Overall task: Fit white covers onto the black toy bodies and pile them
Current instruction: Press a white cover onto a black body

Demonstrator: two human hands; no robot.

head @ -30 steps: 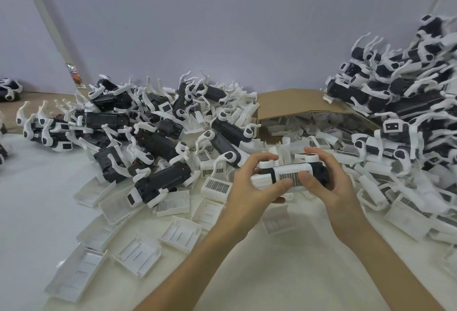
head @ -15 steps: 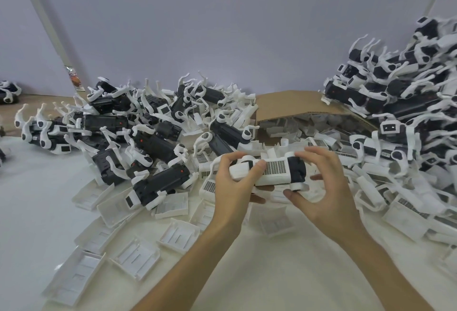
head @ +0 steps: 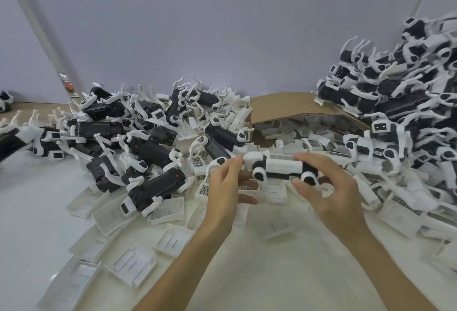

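Left side of the tabletop (head: 37, 211): loose white covers (head: 133, 262) lie scattered toward the near left corner. Behind them a heap of uncovered black bodies (head: 148, 147) reaches the far edge.

Centre: my left hand (head: 226, 188) pinches the left end of the toy body (head: 279, 168), thumb on top and fingers beneath. My right hand (head: 331, 187) grasps the right end, fingers curled over the top and thumb against a leg joint. The toy is held level above the tabletop, with a white cover along its back. The cover appears seated. I should squeeze along both long edges and confirm that the seam is flush before letting go.

A cardboard box (head: 284, 107) lies behind, at the far edge.

Right side: the finished pile (head: 400, 117) climbs along the right edge. The open room is along the near edge. The route rightward crosses loose covers, so I should carry the toy high and set it low on the slope.
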